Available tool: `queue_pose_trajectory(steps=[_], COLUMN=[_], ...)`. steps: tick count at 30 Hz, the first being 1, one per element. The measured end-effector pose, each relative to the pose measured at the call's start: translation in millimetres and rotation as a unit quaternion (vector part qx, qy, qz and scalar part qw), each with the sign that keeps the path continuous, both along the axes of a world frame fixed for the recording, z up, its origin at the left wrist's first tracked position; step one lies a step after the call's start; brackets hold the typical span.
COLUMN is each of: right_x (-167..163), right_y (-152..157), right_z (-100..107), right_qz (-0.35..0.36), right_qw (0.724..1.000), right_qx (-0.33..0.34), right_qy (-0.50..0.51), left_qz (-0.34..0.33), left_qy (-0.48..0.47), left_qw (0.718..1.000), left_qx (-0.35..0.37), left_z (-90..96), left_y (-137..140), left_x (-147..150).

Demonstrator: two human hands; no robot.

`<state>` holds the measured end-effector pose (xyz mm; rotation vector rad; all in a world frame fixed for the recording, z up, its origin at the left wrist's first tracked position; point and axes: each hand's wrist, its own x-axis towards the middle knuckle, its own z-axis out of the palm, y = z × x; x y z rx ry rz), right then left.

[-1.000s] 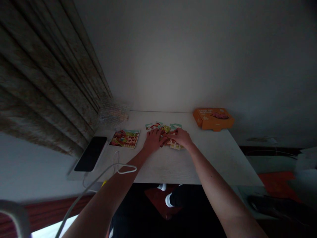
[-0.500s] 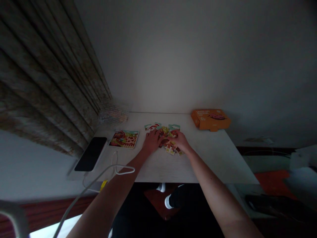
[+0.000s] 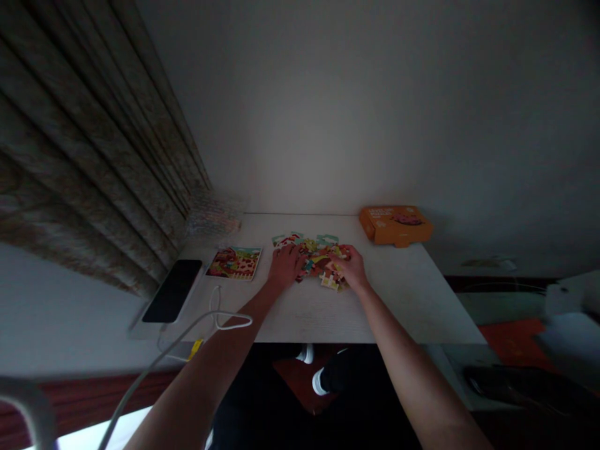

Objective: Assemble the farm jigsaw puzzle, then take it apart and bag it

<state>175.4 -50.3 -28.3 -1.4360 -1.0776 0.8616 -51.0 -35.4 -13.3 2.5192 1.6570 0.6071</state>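
A heap of colourful jigsaw puzzle pieces (image 3: 315,249) is spread loosely over the middle of the white table. My left hand (image 3: 285,267) lies on the left side of the heap, its fingers stretched out over some pieces. At the right side, my right hand (image 3: 352,267) touches other pieces, with thumb and fingers apart and pieces showing between them. Several pieces under both hands are partly hidden. Left of the heap lies a flat farm picture (image 3: 234,263) with a spotted cow and a white fence.
An orange puzzle box (image 3: 397,226) stands at the table's back right. A black-screened phone (image 3: 172,291) lies at the left edge, near a white cable (image 3: 206,315) that loops over the table. Clear plastic wrapping (image 3: 214,215) sits at the back left beside the curtain (image 3: 107,144).
My right hand has moved a little to the right and the pieces between the hands are spread wider, showing more of them. My left hand has barely shifted.
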Motion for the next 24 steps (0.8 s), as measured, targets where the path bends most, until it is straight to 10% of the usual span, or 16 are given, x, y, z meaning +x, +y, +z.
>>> queue_pose_trajectory(steps=[11,18,24], right_x=[11,9,12], right_y=[-6,-6,-4], right_z=[2,-2,-9], right_qz=[-0.046,-0.064,-0.053], right_qw=[0.998,0.996,0.997], right_qx=[0.023,0.040,0.036], right_qy=[0.033,0.044,0.039], left_qz=[0.046,0.311,0.360], left_qy=[-0.051,-0.020,-0.003], left_qw=[0.997,0.947,0.931], left_qx=[0.026,0.081,0.053], left_z=[8.8,52.1,62.2], left_y=[-6,40,68], left_x=[-17,-72,-124])
